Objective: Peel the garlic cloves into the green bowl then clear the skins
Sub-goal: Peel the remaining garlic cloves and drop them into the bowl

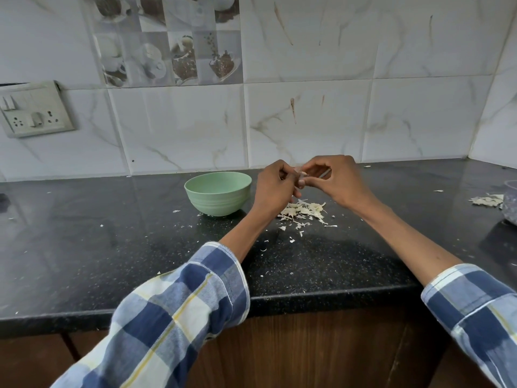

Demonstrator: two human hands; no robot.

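Observation:
The green bowl (217, 193) stands on the black counter (112, 247) near the wall, and its inside is hidden from this angle. Just right of it, my left hand (275, 189) and my right hand (340, 179) meet above the counter. Their fingertips pinch a small pale garlic clove (302, 175) between them. A thin strip of skin sticks out from my right fingers. Under the hands lies a pile of pale garlic skins (303, 210), with small flakes scattered toward the front edge.
A second heap of skins (486, 200) lies at the far right beside a translucent container (510, 203) cut off by the frame edge. A switch and socket plate (35, 109) hangs on the tiled wall at the left. The counter's front edge runs below my forearms.

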